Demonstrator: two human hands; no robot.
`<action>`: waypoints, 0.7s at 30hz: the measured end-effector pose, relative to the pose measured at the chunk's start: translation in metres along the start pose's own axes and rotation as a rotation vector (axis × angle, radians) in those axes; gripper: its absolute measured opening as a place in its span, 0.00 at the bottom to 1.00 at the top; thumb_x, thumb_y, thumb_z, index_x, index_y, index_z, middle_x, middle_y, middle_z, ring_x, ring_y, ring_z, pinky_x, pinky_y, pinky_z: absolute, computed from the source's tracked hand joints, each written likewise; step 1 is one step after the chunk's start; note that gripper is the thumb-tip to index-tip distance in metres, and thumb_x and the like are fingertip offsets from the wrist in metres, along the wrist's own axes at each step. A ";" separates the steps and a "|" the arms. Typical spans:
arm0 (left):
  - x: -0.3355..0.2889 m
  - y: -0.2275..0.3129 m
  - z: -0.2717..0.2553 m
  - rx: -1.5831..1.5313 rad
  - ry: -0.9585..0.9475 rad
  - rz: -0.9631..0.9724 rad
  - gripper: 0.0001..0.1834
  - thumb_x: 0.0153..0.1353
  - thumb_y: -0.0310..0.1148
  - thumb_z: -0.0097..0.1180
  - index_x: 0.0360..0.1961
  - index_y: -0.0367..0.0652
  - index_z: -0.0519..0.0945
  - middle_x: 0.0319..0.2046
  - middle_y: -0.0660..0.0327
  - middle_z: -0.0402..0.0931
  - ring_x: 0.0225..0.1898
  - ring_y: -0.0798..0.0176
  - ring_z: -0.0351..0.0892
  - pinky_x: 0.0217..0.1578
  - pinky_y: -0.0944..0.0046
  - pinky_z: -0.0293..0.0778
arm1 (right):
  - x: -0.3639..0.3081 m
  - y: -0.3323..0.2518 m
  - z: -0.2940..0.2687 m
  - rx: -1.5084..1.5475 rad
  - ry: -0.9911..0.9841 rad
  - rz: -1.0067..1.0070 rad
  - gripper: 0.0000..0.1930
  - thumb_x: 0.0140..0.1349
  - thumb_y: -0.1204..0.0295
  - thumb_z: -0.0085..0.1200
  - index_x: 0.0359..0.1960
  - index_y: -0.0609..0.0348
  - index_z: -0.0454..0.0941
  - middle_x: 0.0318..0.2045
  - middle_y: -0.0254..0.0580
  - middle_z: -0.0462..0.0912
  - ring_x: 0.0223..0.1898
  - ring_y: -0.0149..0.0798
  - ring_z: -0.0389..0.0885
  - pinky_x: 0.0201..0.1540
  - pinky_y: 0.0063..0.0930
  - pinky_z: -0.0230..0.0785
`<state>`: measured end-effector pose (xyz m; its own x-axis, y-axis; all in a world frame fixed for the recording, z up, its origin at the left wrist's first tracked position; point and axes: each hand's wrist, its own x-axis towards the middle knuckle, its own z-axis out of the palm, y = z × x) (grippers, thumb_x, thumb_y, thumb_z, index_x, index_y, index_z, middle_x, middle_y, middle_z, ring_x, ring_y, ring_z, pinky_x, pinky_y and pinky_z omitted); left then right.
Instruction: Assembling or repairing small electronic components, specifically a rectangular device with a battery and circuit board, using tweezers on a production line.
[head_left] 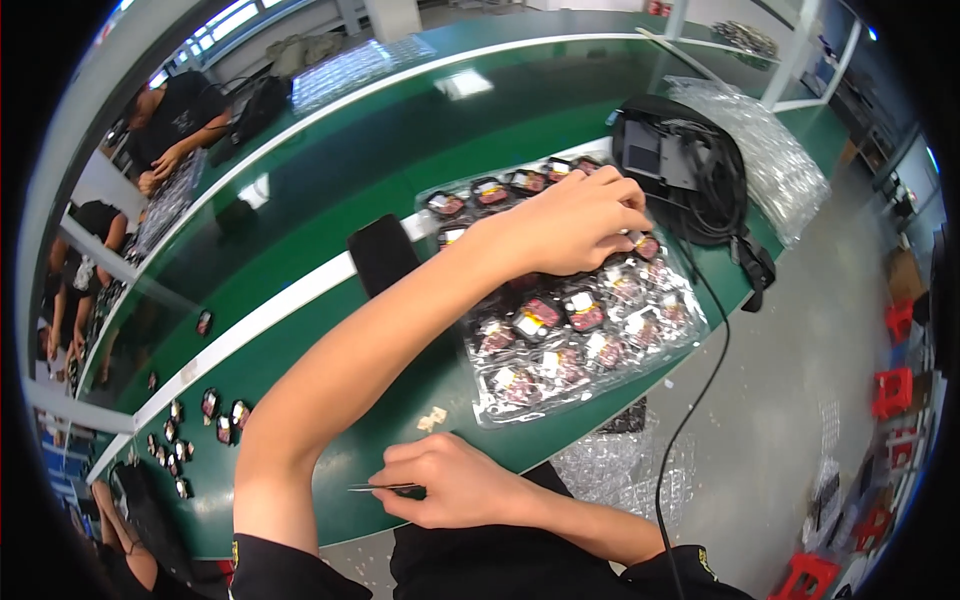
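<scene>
My left hand (pixel 590 222) reaches across to the far right part of a clear plastic blister tray (pixel 490 412). Its fingers are bent and closed at a small black-rimmed part (pixel 647 246) with a reddish middle, at the tray's right side. Several similar parts, such as this black-cased one (pixel 584 311) with a white and yellow label, sit in the tray's pockets; my hand and forearm hide some. Near the front edge of the bench, my right hand (pixel 450 482) grips thin metal tweezers (pixel 385 488), tips pointing left. Small pale scraps (pixel 432 418) lie just beyond it.
A black phone-like slab (pixel 383 255) lies left of the tray. Beyond the tray stands a black bag (pixel 680 165) with a cable (pixel 700 420) hanging past the bench edge. Loose parts (pixel 172 450) are scattered on the left of the green bench (pixel 350 400). Other people work at far left.
</scene>
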<state>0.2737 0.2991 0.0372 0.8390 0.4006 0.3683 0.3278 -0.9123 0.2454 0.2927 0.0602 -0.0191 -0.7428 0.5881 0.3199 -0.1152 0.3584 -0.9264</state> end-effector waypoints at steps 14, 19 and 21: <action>-0.427 0.008 -0.148 0.798 0.039 -1.330 0.24 0.69 0.44 0.69 0.61 0.45 0.85 0.57 0.50 0.83 0.62 0.43 0.81 0.61 0.43 0.78 | -0.002 -0.001 -0.005 -0.040 0.047 -0.034 0.09 0.61 0.78 0.72 0.43 0.62 0.94 0.22 0.38 0.82 0.17 0.33 0.76 0.21 0.29 0.65; -0.479 0.023 -0.148 0.537 0.274 -1.194 0.18 0.74 0.32 0.65 0.59 0.33 0.84 0.49 0.50 0.82 0.52 0.47 0.83 0.55 0.53 0.78 | -0.001 -0.005 -0.002 -0.054 0.052 0.001 0.07 0.61 0.76 0.72 0.40 0.61 0.93 0.23 0.37 0.80 0.17 0.38 0.76 0.21 0.33 0.67; -0.435 0.035 -0.137 0.350 0.310 -1.150 0.19 0.72 0.31 0.66 0.60 0.34 0.84 0.49 0.51 0.82 0.52 0.47 0.83 0.56 0.54 0.78 | -0.001 -0.007 -0.007 -0.062 0.086 0.018 0.08 0.59 0.78 0.73 0.41 0.61 0.94 0.23 0.36 0.82 0.17 0.32 0.75 0.21 0.29 0.64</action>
<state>-0.1390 0.1043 0.0084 -0.1350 0.9425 0.3059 0.9432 0.0277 0.3310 0.2987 0.0622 -0.0118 -0.6844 0.6542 0.3218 -0.0592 0.3900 -0.9189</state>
